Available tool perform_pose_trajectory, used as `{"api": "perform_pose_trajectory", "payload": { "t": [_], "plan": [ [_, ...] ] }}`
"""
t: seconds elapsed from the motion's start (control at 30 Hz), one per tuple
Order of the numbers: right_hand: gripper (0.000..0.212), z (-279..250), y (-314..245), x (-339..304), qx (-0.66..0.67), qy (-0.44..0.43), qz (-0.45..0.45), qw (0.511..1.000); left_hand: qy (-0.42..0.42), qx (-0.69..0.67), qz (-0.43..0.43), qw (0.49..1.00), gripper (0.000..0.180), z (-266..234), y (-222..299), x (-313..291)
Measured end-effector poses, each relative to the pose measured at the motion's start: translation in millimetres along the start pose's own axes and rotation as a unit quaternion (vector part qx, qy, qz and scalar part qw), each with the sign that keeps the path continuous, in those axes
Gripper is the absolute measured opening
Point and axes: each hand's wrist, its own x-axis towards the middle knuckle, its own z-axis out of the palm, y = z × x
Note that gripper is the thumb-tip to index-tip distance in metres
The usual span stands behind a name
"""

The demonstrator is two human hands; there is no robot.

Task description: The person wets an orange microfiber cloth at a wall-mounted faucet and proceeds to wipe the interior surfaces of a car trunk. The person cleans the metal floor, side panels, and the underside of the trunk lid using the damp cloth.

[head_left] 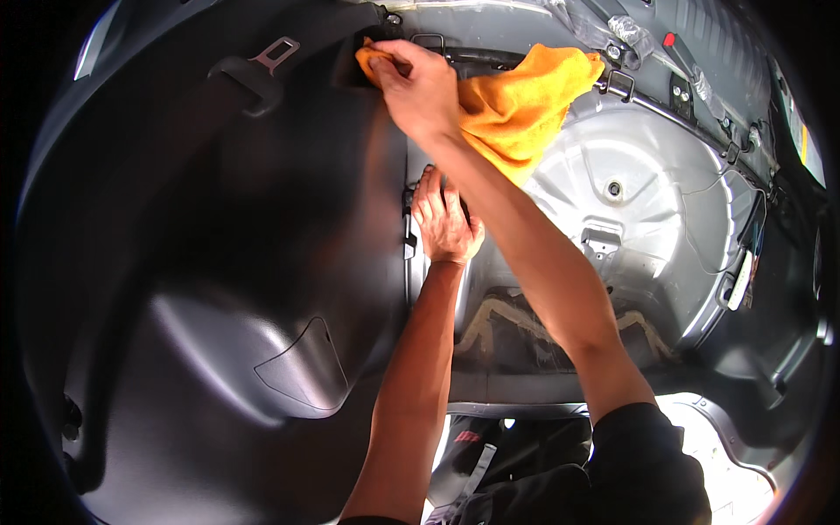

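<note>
My right hand (422,92) is up at the far end of the black side trim panel (254,210). Its fingers pinch a bunched corner of an orange cloth (525,109) against a dark recess in that panel. The rest of the cloth hangs loosely to the right of the wrist, over the edge of the bare metal floor well (647,166). Lower down, my left hand (448,223) lies flat with its fingers stretched out, resting on the metal ledge beside the trim panel. What lies beneath its palm is hidden.
A seat belt tongue (278,54) rests on the upper left trim. A dark bar with metal loops (619,85) crosses behind the well. At the right hang loose wires with a white connector (742,280). A red-tipped part (672,41) stands at the far right.
</note>
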Motion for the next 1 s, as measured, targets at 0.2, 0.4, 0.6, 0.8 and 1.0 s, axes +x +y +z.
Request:
{"api": "perform_pose_trajectory", "payload": {
  "t": [0.2, 0.4, 0.6, 0.8, 1.0],
  "plan": [
    [0.033, -1, 30, 5, -0.238, -0.049, -0.191, 0.951, -0.005, 0.01, -0.013, 1.0, 0.063, 0, 0, -1],
    [0.022, 13, 28, 29, -0.148, 0.015, -0.09, 0.985, 0.004, 0.008, -0.006, 1.0, 0.057, -6, 5, 4],
    [0.017, 19, 35, 43, -0.091, 0.106, -0.134, 0.981, -0.002, -0.003, -0.013, 1.0, 0.058, -1, 6, 7],
    [0.02, 0, 21, 39, -0.116, -0.089, -0.097, 0.985, -0.002, 0.0, -0.002, 1.0, 0.062, -6, -3, 2],
    [0.017, 17, 41, 35, -0.044, 0.052, -0.127, 0.99, 0.008, -0.003, -0.007, 1.0, 0.06, -3, 5, 7]
  ]
}}
